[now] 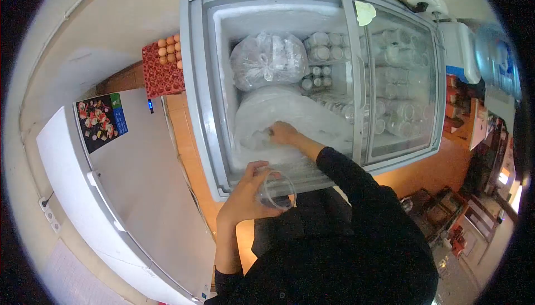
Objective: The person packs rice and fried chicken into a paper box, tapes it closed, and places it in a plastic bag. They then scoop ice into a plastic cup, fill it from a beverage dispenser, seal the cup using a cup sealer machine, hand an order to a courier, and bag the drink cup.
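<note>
My left hand is wrapped round a clear plastic cup at the front edge of the chest freezer. The cup's round mouth faces up toward me. Inside the freezer, my right hand reaches into a large open plastic bag of whitish, ice-like contents. Its fingers are curled down at the contents, and what they grip, if anything, is hidden. Behind this bag lies a tied clear plastic bag, also filled with something pale.
Several bottles stand at the freezer's right, some beneath the sliding glass lid. Eggs sit on a red egg tray to the left. A white appliance stands at left, and a blue water jug at far right.
</note>
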Action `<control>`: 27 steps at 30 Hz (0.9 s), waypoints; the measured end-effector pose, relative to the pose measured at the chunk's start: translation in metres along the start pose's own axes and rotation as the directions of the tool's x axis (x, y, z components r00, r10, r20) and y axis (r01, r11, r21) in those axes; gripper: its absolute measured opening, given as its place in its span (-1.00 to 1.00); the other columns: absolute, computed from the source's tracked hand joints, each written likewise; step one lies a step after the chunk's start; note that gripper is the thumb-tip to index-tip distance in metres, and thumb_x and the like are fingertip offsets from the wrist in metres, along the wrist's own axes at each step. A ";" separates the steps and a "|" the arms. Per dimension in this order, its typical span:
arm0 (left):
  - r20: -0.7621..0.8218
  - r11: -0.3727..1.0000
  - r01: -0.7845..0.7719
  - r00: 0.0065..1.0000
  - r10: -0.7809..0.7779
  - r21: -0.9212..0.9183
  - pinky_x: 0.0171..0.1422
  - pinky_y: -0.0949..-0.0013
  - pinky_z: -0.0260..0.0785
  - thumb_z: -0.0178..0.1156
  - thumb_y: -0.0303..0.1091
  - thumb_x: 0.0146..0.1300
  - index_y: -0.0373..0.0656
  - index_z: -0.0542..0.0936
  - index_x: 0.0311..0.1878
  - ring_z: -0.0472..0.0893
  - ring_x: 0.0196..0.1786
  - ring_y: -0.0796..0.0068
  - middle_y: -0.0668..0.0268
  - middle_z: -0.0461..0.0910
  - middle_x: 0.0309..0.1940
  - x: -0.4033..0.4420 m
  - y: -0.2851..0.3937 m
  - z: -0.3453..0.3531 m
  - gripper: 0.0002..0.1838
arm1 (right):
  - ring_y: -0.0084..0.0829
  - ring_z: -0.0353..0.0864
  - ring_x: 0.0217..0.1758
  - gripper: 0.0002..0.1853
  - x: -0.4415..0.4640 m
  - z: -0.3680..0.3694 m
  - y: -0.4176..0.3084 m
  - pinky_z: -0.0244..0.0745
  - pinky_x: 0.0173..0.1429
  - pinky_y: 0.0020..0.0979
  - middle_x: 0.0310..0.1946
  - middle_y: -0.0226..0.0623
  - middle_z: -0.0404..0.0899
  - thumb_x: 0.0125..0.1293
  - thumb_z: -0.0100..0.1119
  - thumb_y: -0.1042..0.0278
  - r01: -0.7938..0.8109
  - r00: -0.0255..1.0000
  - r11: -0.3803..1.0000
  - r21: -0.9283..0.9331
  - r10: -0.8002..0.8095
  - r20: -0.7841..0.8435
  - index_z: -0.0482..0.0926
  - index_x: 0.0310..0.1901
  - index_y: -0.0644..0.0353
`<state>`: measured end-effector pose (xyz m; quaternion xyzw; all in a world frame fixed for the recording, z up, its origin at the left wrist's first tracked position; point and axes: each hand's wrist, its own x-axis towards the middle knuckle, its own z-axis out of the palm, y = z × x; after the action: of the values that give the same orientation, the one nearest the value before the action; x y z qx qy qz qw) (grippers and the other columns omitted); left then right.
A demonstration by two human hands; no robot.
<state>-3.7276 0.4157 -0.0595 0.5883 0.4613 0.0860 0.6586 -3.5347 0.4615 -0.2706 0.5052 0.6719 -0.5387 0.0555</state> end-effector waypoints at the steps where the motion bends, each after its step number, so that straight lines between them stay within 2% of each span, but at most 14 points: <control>1: 0.000 1.000 0.005 1.000 -0.005 0.002 0.33 0.14 0.25 0.57 -0.18 -0.36 -0.11 0.49 0.07 0.32 0.29 0.05 0.08 0.24 0.21 0.000 0.001 0.001 -0.21 | 0.03 0.56 -0.21 -0.66 0.002 0.011 0.010 0.44 -0.06 -0.10 -0.35 0.06 0.59 -0.05 0.17 0.19 0.057 0.995 0.997 0.058 -0.052 -0.089 0.56 -0.32 0.31; 5: -0.018 0.997 -0.050 0.998 0.052 0.059 0.31 0.19 0.27 0.57 -0.24 -0.36 -0.11 0.43 0.13 0.34 0.28 0.08 0.09 0.33 0.14 -0.002 0.000 0.001 -0.16 | -0.07 0.58 -0.30 -0.65 0.002 -0.003 0.012 0.48 -0.20 -0.19 -0.42 -0.01 0.58 -0.03 0.17 0.27 0.104 0.993 0.986 0.129 -0.111 0.049 0.56 -0.19 0.28; 7: -0.032 0.996 -0.078 0.996 0.079 0.053 0.30 0.20 0.28 0.57 -0.26 -0.35 -0.13 0.41 0.14 0.35 0.26 0.10 0.10 0.37 0.11 -0.004 0.003 0.000 -0.14 | -0.30 0.54 -0.53 -0.54 -0.004 0.003 0.011 0.42 -0.47 -0.32 -0.56 -0.16 0.51 0.00 0.15 0.39 -0.092 0.983 0.880 0.466 0.006 0.182 0.49 0.02 0.26; 8: -0.016 0.998 -0.055 0.998 0.055 0.016 0.29 0.20 0.28 0.57 -0.27 -0.34 -0.16 0.40 0.15 0.38 0.23 0.11 0.11 0.39 0.08 -0.004 0.009 -0.003 -0.14 | -0.30 0.54 -0.53 -0.54 -0.007 0.001 0.013 0.42 -0.47 -0.32 -0.56 -0.16 0.51 0.00 0.15 0.39 -0.089 0.983 0.881 0.464 0.004 0.182 0.49 0.02 0.26; 10: -0.003 0.999 -0.038 0.999 0.038 -0.013 0.27 0.20 0.29 0.57 -0.28 -0.33 -0.19 0.38 0.15 0.40 0.20 0.12 0.12 0.42 0.05 -0.006 0.018 -0.008 -0.13 | -0.51 0.41 -0.69 -0.37 -0.023 -0.022 0.002 0.26 -0.66 -0.43 -0.66 -0.32 0.41 0.03 0.11 0.48 -0.298 0.890 0.859 0.416 0.093 0.446 0.31 0.24 0.24; 13: -0.167 0.988 -0.057 0.985 0.033 -0.142 0.20 0.21 0.31 0.53 -0.31 -0.31 -0.17 0.45 0.08 0.44 0.12 0.05 0.15 0.46 -0.06 -0.006 0.030 -0.013 -0.24 | -0.54 0.33 -0.76 -0.29 -0.056 -0.043 -0.005 0.21 -0.70 -0.43 -0.70 -0.35 0.38 0.03 0.10 0.51 -0.403 0.905 0.786 0.469 0.266 0.332 0.20 0.30 0.25; 15: -0.438 0.965 -0.217 0.861 0.259 0.145 0.19 0.21 0.28 0.52 -0.35 -0.31 -0.16 0.46 0.08 0.44 0.08 0.11 0.15 0.45 -0.05 0.001 0.041 -0.020 -0.26 | -0.54 0.34 -0.75 -0.26 -0.074 -0.069 -0.012 0.22 -0.69 -0.44 -0.70 -0.34 0.39 0.03 0.10 0.51 -0.398 0.904 0.784 0.476 0.249 0.346 0.15 0.33 0.24; 17: -0.520 0.944 -0.218 0.792 0.319 0.248 0.22 0.19 0.26 0.52 -0.33 -0.32 -0.15 0.44 0.10 0.42 0.11 0.14 0.15 0.44 -0.02 0.006 0.048 -0.021 -0.22 | -0.53 0.35 -0.74 -0.23 -0.099 -0.103 -0.030 0.23 -0.68 -0.46 -0.69 -0.33 0.39 0.03 0.10 0.51 -0.393 0.904 0.785 0.478 0.233 0.360 0.09 0.35 0.24; 18: -0.586 0.918 -0.198 0.719 0.374 0.343 0.24 0.18 0.23 0.53 -0.31 -0.33 -0.14 0.42 0.13 0.39 0.13 0.17 0.15 0.43 0.02 0.010 0.052 -0.021 -0.18 | -0.55 0.32 -0.76 -0.31 -0.116 -0.122 -0.046 0.19 -0.71 -0.46 -0.69 -0.31 0.40 0.01 0.09 0.54 -0.371 0.923 0.785 0.495 0.251 0.293 0.20 0.28 0.25; 19: -0.590 0.916 -0.205 0.712 0.381 0.344 0.24 0.18 0.23 0.53 -0.31 -0.33 -0.14 0.42 0.13 0.39 0.13 0.17 0.15 0.43 0.02 0.014 0.055 -0.020 -0.18 | -0.56 0.30 -0.77 -0.38 -0.130 -0.132 -0.052 0.16 -0.75 -0.45 -0.69 -0.29 0.40 -0.01 0.08 0.58 -0.349 0.936 0.786 0.510 0.268 0.228 0.30 0.20 0.26; 20: -0.570 0.907 -0.186 0.725 0.386 0.377 0.25 0.17 0.21 0.52 -0.32 -0.31 -0.13 0.41 0.13 0.38 0.14 0.16 0.16 0.44 0.02 0.018 0.057 -0.019 -0.20 | -0.56 0.30 -0.77 -0.44 -0.144 -0.133 -0.035 0.16 -0.74 -0.45 -0.70 -0.31 0.40 0.02 0.05 0.54 -0.191 0.982 0.898 0.396 0.175 0.077 0.34 0.17 0.26; 22: -0.553 0.896 -0.170 0.735 0.392 0.409 0.27 0.17 0.19 0.51 -0.32 -0.29 -0.12 0.41 0.14 0.37 0.14 0.16 0.17 0.44 0.03 0.027 0.057 -0.016 -0.21 | -0.56 0.30 -0.78 -0.53 -0.171 -0.155 -0.032 0.16 -0.74 -0.45 -0.72 -0.34 0.38 0.05 0.04 0.48 -0.195 0.979 0.919 0.343 0.203 0.012 0.43 0.08 0.26; 23: -0.524 0.908 -0.194 0.763 0.378 0.372 0.25 0.15 0.19 0.48 -0.35 -0.29 -0.10 0.42 0.14 0.38 0.13 0.12 0.16 0.45 0.02 0.033 0.052 -0.014 -0.22 | -0.57 0.29 -0.79 -0.57 -0.187 -0.179 -0.052 0.15 -0.74 -0.45 -0.74 -0.36 0.37 0.04 0.04 0.46 -0.347 0.935 0.837 0.424 0.341 0.094 0.47 0.02 0.26; 27: -0.372 0.890 -0.278 0.832 0.412 0.362 0.23 0.13 0.21 0.44 -0.39 -0.28 -0.09 0.40 0.15 0.41 0.11 0.06 0.15 0.47 0.02 0.055 0.035 0.005 -0.22 | -0.59 0.28 -0.80 -0.61 -0.221 -0.212 -0.059 0.12 -0.76 -0.48 -0.73 -0.34 0.40 0.04 0.04 0.35 -0.516 0.856 0.790 0.330 0.486 0.174 0.51 -0.07 0.31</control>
<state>-3.6782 0.4585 -0.0581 0.7185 0.4898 0.2656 0.4164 -3.3715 0.4953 -0.0064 0.6445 0.3990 -0.6395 0.1283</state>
